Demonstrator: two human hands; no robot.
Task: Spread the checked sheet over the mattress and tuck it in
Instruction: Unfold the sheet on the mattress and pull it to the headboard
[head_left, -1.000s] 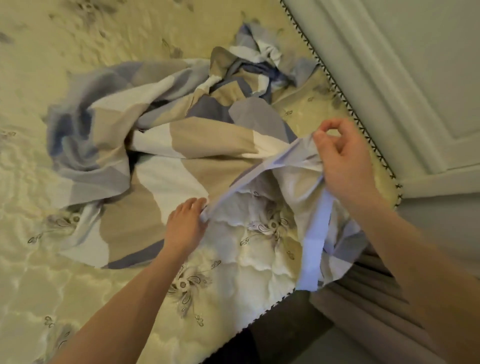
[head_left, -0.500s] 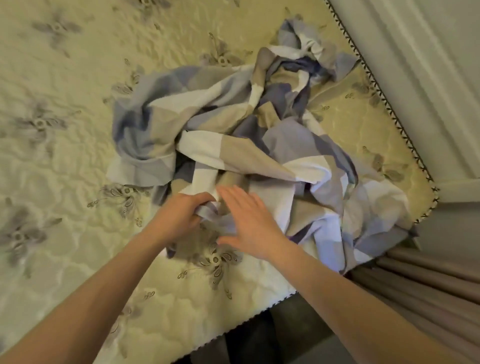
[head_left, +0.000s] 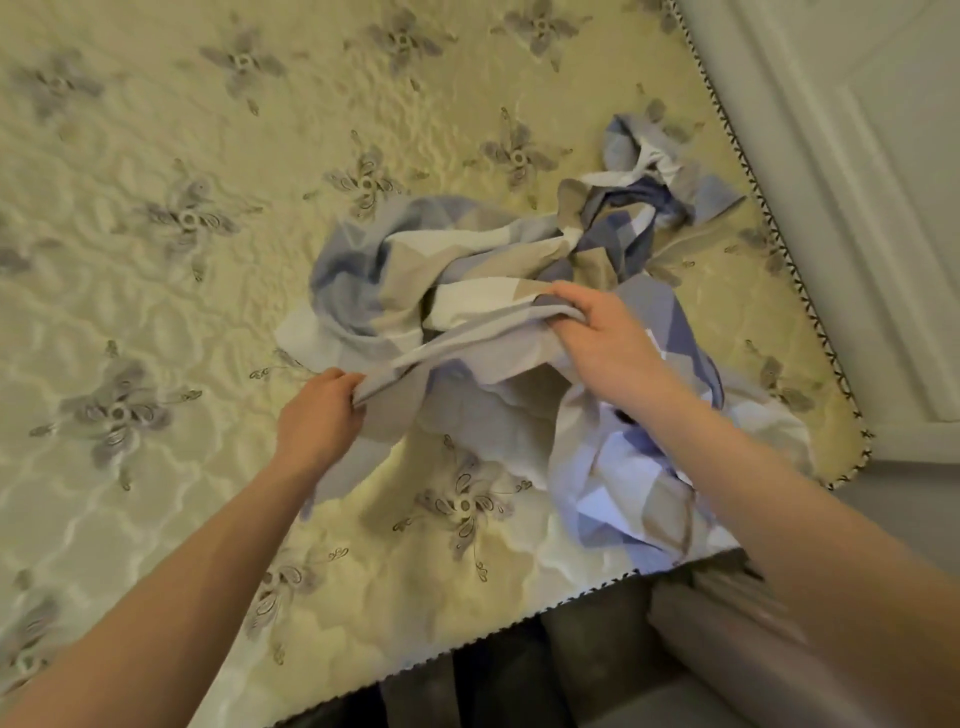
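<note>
1. Gripping now: left hand (head_left: 319, 410) curled round one end of a taut strip of hem (head_left: 457, 338), right hand (head_left: 608, 338) pinching the other end, knuckles up, strip drawn straight between the two.
2. Judged as the step in hand: finding an edge of the checked sheet (head_left: 415, 270) to open it out. Best done, probably, by sliding one hand along the hem to a corner without letting go with the other.
3. Beyond and between the hands: most of the sheet bunched in a twisted heap; under the right forearm, more folds spilling toward the near edge. Lift high before shaking, likely, to free the twist beyond the right hand.
4. Under everything: bare quilted mattress (head_left: 156, 312), wide open to the left of the left hand. Throw the slack that way, then.
5. Right of the right hand: piped mattress corner (head_left: 836, 436) against a white panel (head_left: 857, 156). Anchor there first, perhaps, for the tuck; nothing tucked yet.
</note>
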